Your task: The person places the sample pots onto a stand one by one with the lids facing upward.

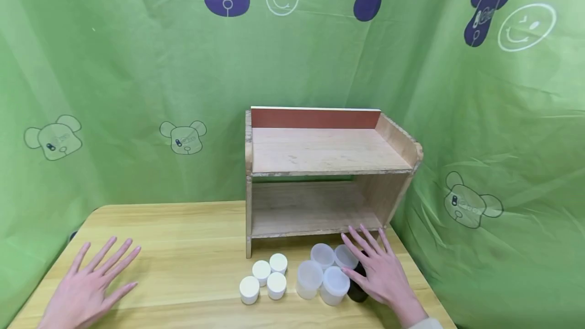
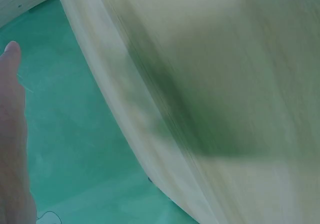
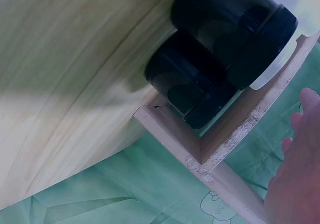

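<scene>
My left hand [image 1: 89,286] hovers over the left side of the table with its fingers spread, holding nothing. On the right, my right hand [image 1: 381,270] is held above the black jars [image 1: 356,291], fingers spread and nothing in its grasp; it partly hides them in the head view. Two dark lidded jars, one larger [image 3: 225,23] and one smaller [image 3: 187,76], show in the right wrist view. Just left of that hand stand several translucent lidded containers [image 1: 310,279]. Farther left, several small white jars [image 1: 249,289] are grouped together.
A two-tier wooden shelf [image 1: 329,151] with a red back strip stands at the table's back right; no items show on its boards. Green printed curtains [image 1: 137,65] surround the wood-grain table [image 1: 183,248] at the back and sides.
</scene>
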Action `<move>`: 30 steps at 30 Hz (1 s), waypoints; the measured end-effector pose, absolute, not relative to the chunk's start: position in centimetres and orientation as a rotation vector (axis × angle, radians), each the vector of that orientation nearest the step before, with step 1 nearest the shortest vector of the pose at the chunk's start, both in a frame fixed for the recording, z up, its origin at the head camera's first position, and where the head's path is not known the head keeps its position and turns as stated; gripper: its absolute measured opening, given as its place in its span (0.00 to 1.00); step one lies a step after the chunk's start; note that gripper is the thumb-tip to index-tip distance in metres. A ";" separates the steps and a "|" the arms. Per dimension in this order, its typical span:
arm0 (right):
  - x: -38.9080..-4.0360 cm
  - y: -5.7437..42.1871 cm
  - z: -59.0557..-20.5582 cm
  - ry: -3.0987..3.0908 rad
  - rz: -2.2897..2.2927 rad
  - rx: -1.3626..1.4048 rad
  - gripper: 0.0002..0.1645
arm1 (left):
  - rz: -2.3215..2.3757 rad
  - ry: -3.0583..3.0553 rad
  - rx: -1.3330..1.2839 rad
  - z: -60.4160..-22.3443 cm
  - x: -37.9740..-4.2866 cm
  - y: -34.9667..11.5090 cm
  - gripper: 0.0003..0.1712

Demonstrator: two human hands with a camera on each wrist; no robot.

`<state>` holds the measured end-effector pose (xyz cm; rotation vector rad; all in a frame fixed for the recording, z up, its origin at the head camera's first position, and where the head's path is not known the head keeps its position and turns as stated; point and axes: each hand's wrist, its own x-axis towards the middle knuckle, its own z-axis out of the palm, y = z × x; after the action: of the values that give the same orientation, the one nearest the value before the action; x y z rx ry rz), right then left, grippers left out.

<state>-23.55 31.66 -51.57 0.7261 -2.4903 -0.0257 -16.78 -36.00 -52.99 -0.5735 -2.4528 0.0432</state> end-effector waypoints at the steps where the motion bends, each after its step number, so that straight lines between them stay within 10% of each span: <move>1: -23.5 31.7 -51.6 -2.490 -0.027 0.726 0.46 | 0.044 -2.453 -0.574 -53.1 -16.7 -36.0 0.47; 30: -22.7 31.8 -51.4 -2.481 0.069 0.722 0.45 | -0.011 -2.394 -0.561 -51.6 -18.4 -33.6 0.42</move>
<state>-22.71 31.76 -51.38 0.7224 -2.4809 0.0691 -18.40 -33.62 -51.60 -0.5610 -2.3938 -0.0106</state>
